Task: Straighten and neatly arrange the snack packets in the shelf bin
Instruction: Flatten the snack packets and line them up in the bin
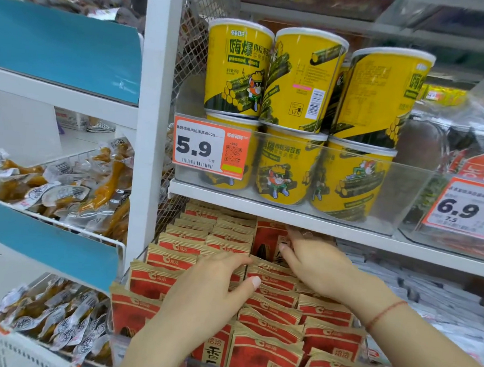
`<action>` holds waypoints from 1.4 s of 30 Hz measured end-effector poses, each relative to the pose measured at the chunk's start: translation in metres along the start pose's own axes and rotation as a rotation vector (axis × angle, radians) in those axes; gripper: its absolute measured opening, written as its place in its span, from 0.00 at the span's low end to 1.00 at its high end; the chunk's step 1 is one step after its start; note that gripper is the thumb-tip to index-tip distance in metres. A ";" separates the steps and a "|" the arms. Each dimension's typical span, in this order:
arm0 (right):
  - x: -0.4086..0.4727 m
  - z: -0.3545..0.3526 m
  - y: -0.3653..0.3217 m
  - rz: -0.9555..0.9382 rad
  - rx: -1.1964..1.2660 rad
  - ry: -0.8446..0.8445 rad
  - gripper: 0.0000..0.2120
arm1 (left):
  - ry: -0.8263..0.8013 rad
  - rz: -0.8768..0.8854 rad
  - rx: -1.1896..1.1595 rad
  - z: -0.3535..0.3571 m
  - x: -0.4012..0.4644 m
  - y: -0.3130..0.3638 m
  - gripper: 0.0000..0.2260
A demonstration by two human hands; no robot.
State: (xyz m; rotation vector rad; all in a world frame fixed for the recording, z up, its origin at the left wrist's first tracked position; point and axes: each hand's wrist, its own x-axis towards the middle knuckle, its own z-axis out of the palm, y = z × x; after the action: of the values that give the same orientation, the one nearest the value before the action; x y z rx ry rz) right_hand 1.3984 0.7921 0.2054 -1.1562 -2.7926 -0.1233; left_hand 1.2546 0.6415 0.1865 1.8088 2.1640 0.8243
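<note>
Head view shows both hands working inside the shelf bin (186,363) of red-and-kraft sunflower seed packets (268,308), which stand in rows on the lower shelf, directly under the white shelf board (289,216).

Left hand (201,290): fingers extended and relaxed, laid across the tops of the middle row; the grip is released and nothing is pinched. Judged purpose: to press the row flat and keep it from fanning forward.

Right hand (318,260): fingers reach toward the back of the bin at one upright packet (268,241) whose red face shows above the others. The fingertips touch its edge, but whether they pinch it cannot be told. Judged purpose: to seat or square this packet with its row.

Packet state: left rows stand upright and overlap evenly; rows at right lean at mixed angles, so the task appears only partly done.

Surroundings: yellow seaweed-roll cups (296,82) are stacked two high in a clear tray on the shelf above, behind a 5.9 price tag (206,147). Wire bins (65,221) of vacuum-packed chicken feet (61,185) hang at left, fronted by teal panels (60,50). White shop floor shows beyond.
</note>
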 end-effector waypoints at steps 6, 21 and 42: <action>0.020 -0.002 0.007 0.026 0.075 -0.004 0.08 | 0.005 -0.005 0.015 0.001 0.001 0.000 0.22; 0.022 -0.002 0.009 0.061 0.180 -0.072 0.23 | 0.009 -0.019 0.008 0.001 -0.001 0.000 0.22; -0.033 -0.012 -0.016 -0.148 -0.190 0.249 0.11 | 0.027 -0.006 0.013 0.000 0.001 0.000 0.21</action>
State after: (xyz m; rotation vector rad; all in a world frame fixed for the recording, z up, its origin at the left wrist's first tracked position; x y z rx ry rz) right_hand 1.4110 0.7562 0.2122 -0.8957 -2.6834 -0.5184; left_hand 1.2546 0.6426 0.1863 1.8066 2.1949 0.8397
